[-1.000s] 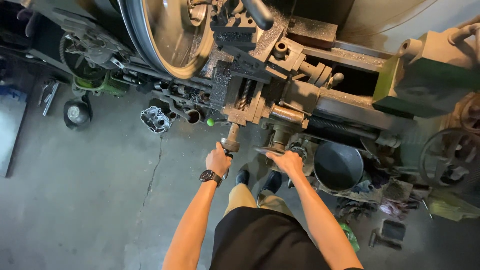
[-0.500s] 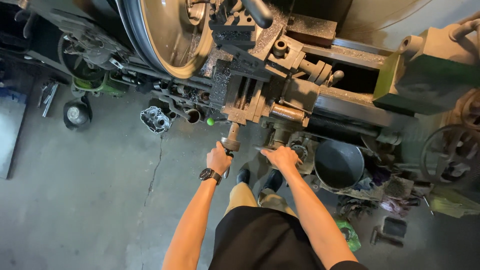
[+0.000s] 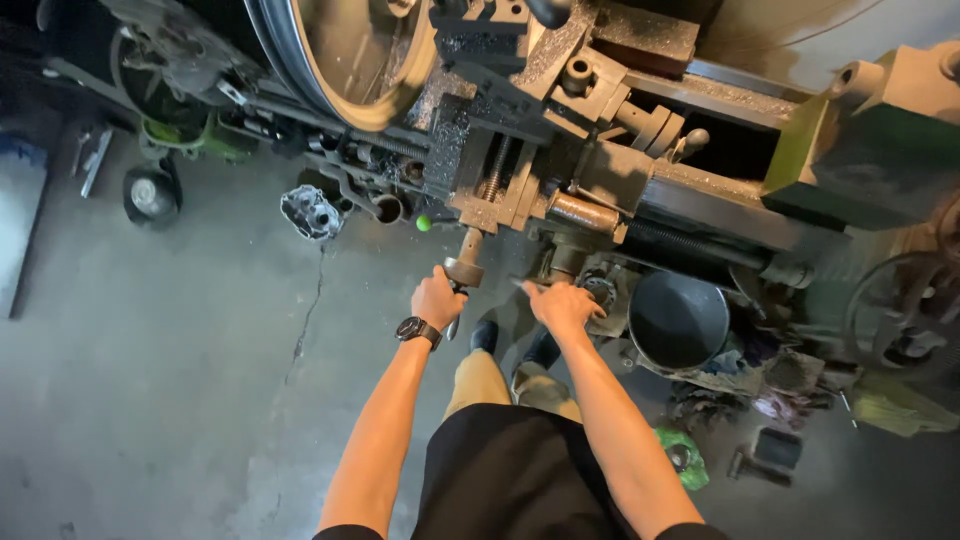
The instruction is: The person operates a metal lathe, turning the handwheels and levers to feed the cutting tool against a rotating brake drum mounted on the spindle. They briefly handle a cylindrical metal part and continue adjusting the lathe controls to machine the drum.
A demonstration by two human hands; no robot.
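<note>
You stand at the lathe [image 3: 640, 150], looking down over both arms. Your left hand [image 3: 437, 297] is clenched round the crank handle [image 3: 464, 272] that sticks out from the front of the cross slide [image 3: 495, 175]; the watch [image 3: 416, 329] sits on that wrist. Your right hand [image 3: 562, 303] lies flat and spread on the handwheel [image 3: 598, 292] of the carriage, just right of the crank; its fingers [image 3: 535, 290] press on top of the wheel, but you cannot tell from here whether they wrap the rim.

Both controls are bare steel, stiff and heavy, fixed to the machine; they will likely turn only on their own axes, and they look oily, so expect them to be slick. Take the crank at its outer grip, where your left hand is, not at the collar. Take the wheel at its rim or its knob.

A large faceplate [image 3: 350, 60] fills the top left of the view, close above the slide. A small green ball [image 3: 424, 222] shows just left of the crank. On the floor [image 3: 180, 400], a black bucket [image 3: 678, 322] stands just right of your right hand, and a green scrap [image 3: 683, 458] lies near your right leg.
</note>
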